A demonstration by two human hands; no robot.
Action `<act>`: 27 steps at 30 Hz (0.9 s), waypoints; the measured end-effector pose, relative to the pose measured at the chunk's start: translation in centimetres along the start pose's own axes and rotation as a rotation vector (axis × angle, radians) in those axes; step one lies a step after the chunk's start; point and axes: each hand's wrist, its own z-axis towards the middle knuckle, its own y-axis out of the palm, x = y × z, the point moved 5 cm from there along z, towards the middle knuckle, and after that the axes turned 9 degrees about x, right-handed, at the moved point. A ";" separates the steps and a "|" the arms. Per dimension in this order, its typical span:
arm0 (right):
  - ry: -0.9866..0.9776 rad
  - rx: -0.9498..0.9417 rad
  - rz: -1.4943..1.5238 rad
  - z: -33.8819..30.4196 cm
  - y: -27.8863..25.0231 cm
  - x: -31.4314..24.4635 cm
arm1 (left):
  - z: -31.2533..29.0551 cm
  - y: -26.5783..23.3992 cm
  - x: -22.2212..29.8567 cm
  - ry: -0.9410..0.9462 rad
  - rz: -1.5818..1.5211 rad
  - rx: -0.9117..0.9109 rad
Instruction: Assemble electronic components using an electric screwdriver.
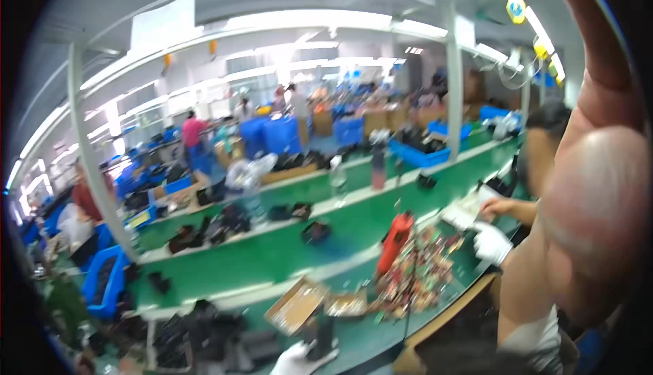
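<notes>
At the lower edge, my left hand (291,361) wears a white glove and grips a black boxy part (320,337), its fingers around the base. My right hand (598,184) is raised very close to the camera at the right, bare and blurred. One finger stretches upward, apart from the thumb; the other fingers are hidden or out of view. Between the hands, a red handheld tool (394,242) stands beside a heap of small mixed parts (425,273) on the green bench (371,337). Two open cardboard boxes (296,305) (345,303) lie just beyond my left hand.
Several black parts (204,331) crowd the bench at left, beside a blue bin (104,283). A co-worker's bare hand (500,207) and white-gloved hand (491,242) are at the right by a white tray (466,210). Bottles (338,179) and another blue bin (422,152) stand farther back.
</notes>
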 end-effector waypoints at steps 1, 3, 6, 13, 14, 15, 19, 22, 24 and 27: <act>-0.008 0.005 0.062 -3.5 -0.1 1.2 | -1.2 -1.1 -3.4 -0.165 -0.394 0.034; 0.050 -0.007 0.018 -4.8 -1.8 2.4 | -3.7 0.5 -5.9 -0.499 -1.198 -0.085; 0.271 0.010 -0.105 -10.9 -1.3 3.3 | 2.4 -1.2 -0.2 -0.104 -0.103 -0.070; 0.750 0.050 0.006 -15.8 10.5 5.7 | 0.9 0.9 -7.9 -0.529 -1.423 -0.115; 0.754 0.036 0.026 -16.1 12.6 5.2 | 1.4 0.8 -7.6 -0.550 -1.424 -0.118; 0.754 0.022 0.050 -16.2 15.0 4.6 | 2.0 0.4 -7.2 -0.565 -1.425 -0.119; 0.838 -0.581 -0.172 -25.8 22.7 5.4 | -0.1 0.5 -7.2 -0.656 -1.458 -0.050; 0.841 -0.840 -0.196 -35.2 26.8 7.5 | -1.9 0.1 -7.3 -0.737 -1.471 0.023; 0.895 -1.000 -0.295 -38.6 29.3 8.8 | -2.4 -0.5 -7.1 -0.761 -1.481 0.081; 0.929 -1.091 -0.420 -42.5 31.5 10.0 | -3.9 -0.7 -7.0 -0.812 -1.510 0.157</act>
